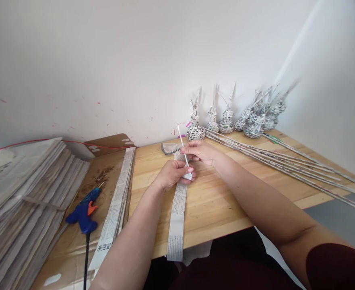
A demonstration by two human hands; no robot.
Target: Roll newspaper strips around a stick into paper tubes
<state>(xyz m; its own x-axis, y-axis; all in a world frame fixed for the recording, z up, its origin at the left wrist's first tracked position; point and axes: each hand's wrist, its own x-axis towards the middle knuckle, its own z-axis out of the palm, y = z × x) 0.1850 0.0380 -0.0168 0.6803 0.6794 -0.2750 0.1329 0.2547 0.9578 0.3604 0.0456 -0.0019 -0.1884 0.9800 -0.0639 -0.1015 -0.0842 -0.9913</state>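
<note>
Above the wooden table, a thin white rolled paper tube (180,136) slants up and to the left between my two hands. My left hand (173,175) pinches its lower end, where a white flap of paper (188,176) lies against the fingers. Higher up, my right hand (203,152) has thumb and fingers closed on the tube's middle. Beneath both hands a long strip of newspaper (177,219) lies flat and hangs over the table's front edge. A small grey folded cloth (168,148) rests just behind the hands.
A blue glue gun (83,213) lies on cardboard at left, beside a stack of newspaper strips (117,205) and a tall newspaper pile (29,205). Several woven paper figures (196,131) stand along the wall. Long paper tubes (274,161) spread across the table's right (219,201).
</note>
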